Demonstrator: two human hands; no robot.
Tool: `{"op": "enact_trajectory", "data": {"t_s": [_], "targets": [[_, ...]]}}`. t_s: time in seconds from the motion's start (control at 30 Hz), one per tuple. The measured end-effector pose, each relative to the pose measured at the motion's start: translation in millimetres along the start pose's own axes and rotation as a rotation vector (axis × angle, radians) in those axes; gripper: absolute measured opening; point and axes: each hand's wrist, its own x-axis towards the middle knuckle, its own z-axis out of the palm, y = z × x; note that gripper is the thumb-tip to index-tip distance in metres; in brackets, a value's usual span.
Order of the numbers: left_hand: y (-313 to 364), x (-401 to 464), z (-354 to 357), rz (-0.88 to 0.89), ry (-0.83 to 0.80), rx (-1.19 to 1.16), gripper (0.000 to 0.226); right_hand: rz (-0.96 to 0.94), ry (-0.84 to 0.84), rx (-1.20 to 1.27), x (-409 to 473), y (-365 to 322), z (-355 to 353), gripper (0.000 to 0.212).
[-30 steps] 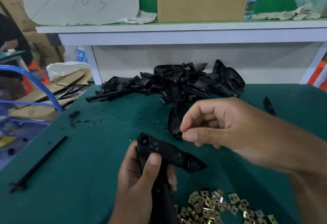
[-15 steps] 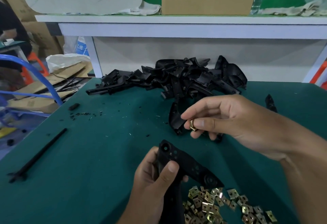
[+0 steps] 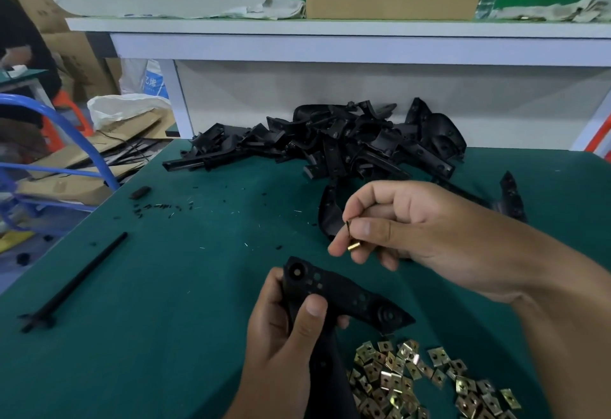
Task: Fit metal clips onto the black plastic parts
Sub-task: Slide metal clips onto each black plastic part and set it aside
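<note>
Metal clip [image 3: 353, 242] now dangling lower from right hand [image 3: 406, 223] pinch.

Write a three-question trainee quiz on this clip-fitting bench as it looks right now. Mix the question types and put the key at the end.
1. True or false: the left hand grips a black plastic part above the green mat.
2. Multiple choice: what does the right hand pinch? A) a black rod B) a metal clip C) nothing
3. Fill in: the loose pile of metal clips lies on the mat to the ____ of the left hand.

Key: 1 true; 2 B; 3 right
</note>
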Motion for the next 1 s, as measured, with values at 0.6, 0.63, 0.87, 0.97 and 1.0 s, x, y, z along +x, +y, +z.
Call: {"op": "enact_trajectory", "data": {"t_s": [0.6,0.63,0.87,0.97,1.0], "targets": [[-2,-8,2,0.164,0.021,0.072,0.038,-0.065,-0.025,-0.105,5,-3,16,0.017],[-2,-8,2,0.167,0.02,0.07,0.037,-0.062,-0.027,-0.096,5,-2,17,0.013],[-1,-9,0,0.178,0.0,0.086,0.033,-0.081,-0.038,-0.057,8,-2,22,0.011],[-1,-10,0,0.184,0.01,0.074,0.033,-0.096,-0.028,-0.07,8,-1,23,0.011],[-1,-9,0,0.185,0.01,0.07,0.034,-0.099,-0.026,-0.086,8,-1,22,0.014]]}}
